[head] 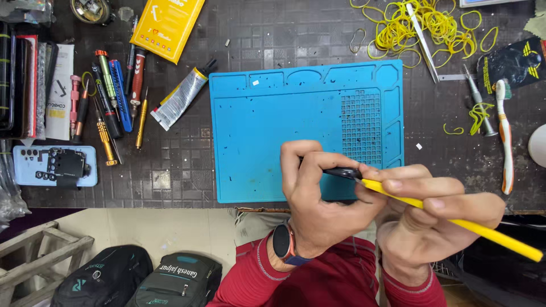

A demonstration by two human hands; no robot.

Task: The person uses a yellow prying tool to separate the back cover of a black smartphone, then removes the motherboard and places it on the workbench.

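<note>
Both hands (364,210), yellow tool (455,220) against black part (342,172)

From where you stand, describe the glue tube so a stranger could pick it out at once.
Start at the blue work mat in the middle of the dark bench. Just off its upper left corner a silver squeeze tube lies slanted, black cap pointing toward the mat. Unlike the screwdrivers lined up further left, it is flat, crumpled and has no handle.
</note>
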